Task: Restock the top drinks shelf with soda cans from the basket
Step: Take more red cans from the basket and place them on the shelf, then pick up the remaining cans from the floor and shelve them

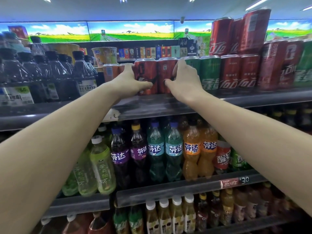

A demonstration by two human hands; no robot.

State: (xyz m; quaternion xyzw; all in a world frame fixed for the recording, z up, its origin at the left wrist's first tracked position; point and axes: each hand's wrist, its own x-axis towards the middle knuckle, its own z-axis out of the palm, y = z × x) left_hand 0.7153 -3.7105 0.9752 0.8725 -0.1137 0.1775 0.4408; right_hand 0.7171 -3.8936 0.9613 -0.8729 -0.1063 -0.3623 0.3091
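Shop aisle, dark top shelf (168,105), left hand (130,81) gripping left red can (146,73), right hand (185,81) gripping right red can (166,73), green cans (209,71) adjacent.

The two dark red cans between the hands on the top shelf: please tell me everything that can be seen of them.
The two dark red cans stand upright, side by side and touching, at the front edge of the top shelf. They look like metal, with silver rims and dark markings. The left hand grips the left one, the right hand the right one, thumbs in front.

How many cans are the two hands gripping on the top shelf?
2: the left hand grips the left red can, the right hand the right red can, side by side.
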